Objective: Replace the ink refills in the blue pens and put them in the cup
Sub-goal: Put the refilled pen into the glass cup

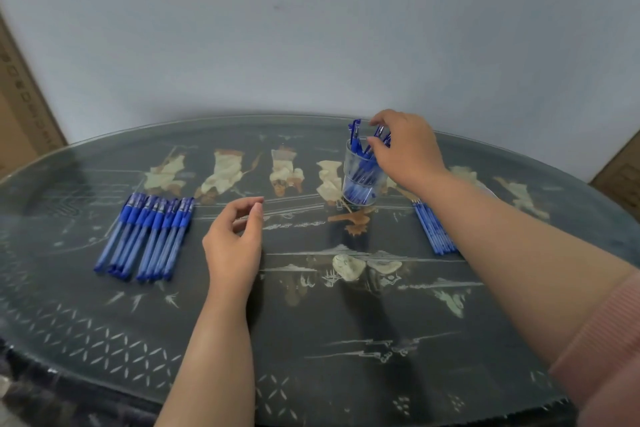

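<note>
Dark oval glass-topped table [346, 322], pale inlaid figures under glass. At 9 o'clock: row of blue plastic pens [145, 236], side by side, touching. At 1 o'clock: clear plastic cup [360, 180], upright, blue pens inside. At 3 o'clock: bundle of thin blue ink refills [434, 229], partly hidden.

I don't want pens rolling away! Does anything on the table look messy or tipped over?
Nothing stands out. The cup stands upright with pens inside, the blue pens lie in a tidy row at left, and the refills lie bunched at right.
</note>
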{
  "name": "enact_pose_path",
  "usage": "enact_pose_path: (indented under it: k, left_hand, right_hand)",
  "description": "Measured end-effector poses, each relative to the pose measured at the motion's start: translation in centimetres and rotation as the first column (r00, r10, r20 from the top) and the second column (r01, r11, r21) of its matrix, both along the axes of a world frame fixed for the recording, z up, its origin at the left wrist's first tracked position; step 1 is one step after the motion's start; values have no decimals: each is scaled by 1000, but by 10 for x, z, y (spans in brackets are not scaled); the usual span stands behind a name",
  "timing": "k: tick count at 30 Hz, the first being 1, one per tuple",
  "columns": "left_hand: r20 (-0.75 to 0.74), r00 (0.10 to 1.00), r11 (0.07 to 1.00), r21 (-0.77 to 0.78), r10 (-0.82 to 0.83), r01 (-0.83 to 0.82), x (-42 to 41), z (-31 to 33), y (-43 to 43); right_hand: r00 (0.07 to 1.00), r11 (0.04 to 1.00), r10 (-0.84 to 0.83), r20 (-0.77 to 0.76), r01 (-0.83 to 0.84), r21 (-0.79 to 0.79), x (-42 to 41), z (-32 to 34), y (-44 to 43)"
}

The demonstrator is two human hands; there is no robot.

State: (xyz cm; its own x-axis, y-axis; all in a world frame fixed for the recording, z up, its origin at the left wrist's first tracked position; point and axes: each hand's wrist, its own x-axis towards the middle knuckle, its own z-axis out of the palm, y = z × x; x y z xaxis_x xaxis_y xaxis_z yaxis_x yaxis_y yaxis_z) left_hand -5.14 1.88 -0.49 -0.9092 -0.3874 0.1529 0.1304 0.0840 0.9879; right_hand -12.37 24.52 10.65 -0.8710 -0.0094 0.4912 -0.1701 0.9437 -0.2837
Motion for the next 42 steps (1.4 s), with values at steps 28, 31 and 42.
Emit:
enact_pose_path:
  k: [28, 31, 42]
  left_hand:
    - [-101, 960, 836, -475, 260, -276, 8, -5, -158]
    - [-122, 961, 846, -456, 248, -276, 9, -6, -159]
    - [-23, 982, 860, -479, 189, -177, 1, -13, -163]
  right_hand:
    - [948, 902, 190, 255, -65, -427, 62, -123, -251]
    - [955, 936, 137, 263, -38, -350, 61, -126, -259]
    - [965, 964, 108, 237, -44, -263, 65, -127, -265]
